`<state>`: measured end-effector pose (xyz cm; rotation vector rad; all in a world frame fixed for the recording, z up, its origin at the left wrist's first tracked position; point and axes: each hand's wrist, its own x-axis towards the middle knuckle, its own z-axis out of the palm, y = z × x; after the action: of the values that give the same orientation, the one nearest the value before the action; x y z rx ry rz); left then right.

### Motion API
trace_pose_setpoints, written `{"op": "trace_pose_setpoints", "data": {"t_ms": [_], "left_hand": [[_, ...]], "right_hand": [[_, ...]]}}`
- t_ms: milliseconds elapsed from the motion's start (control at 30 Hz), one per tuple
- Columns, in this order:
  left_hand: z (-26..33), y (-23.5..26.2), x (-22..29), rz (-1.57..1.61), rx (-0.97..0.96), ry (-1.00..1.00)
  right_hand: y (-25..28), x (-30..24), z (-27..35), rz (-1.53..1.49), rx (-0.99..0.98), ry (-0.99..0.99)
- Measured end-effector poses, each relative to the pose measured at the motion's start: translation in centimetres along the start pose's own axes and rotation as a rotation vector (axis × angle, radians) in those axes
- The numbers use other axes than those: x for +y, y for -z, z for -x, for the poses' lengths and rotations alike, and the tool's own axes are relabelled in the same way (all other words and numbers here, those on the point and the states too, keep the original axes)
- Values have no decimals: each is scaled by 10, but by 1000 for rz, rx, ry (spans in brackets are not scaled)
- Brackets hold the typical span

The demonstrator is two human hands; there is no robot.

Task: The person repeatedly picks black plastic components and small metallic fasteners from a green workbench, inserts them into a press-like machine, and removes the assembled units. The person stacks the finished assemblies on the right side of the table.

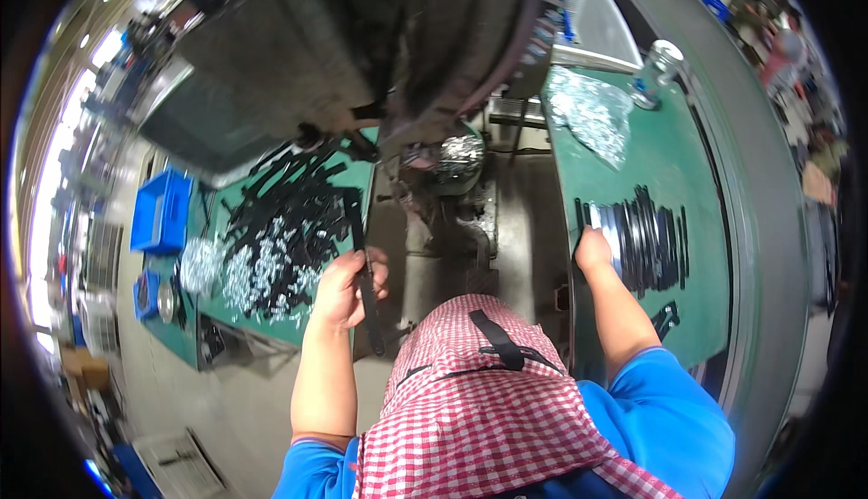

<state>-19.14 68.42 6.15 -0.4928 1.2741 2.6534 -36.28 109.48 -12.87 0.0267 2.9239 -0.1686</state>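
Black strip (364,275) is pinched in the left hand (342,289), fingers wrapped round its middle, held upright just left of the big grey machine (362,47) and over the gap beside the green desk (271,323). Left of the machine there's a messy pile of black strips (285,223) mixed with shiny little metal parts (258,277), so snagging one and dragging a bunch off the edge looks easy. Right hand (592,250) sits on the row of strips (646,241) right of the machine; can't tell if that grip is closed on anything. My worry: the strip's lower end hangs free near the checked apron (479,390) and could catch there, or slip.
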Motion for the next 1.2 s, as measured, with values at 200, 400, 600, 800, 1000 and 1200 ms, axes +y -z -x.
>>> {"op": "trace_pose_setpoints", "data": {"t_ms": [200, 400, 600, 800, 1000, 1200], "left_hand": [[13, -30, 14, -71, 3, -13], [-7, -47, 36, -300, 1, 24], [-21, -39, 44, -246, -49, 58], [-35, -28, 50, -236, -54, 149], [-37, -6, 38, -122, -198, 220], [5, 43, 18, -358, -365, 251]], "right_hand": [[-20, 13, -5, -60, 79, 74], [-3, -1, 10, -370, 130, 86], [78, -108, 68, -970, 157, 451], [168, -204, 115, -1094, -213, 739], [176, -237, 115, -1101, -189, 692], [181, -240, 119, -767, -235, 617]]}}
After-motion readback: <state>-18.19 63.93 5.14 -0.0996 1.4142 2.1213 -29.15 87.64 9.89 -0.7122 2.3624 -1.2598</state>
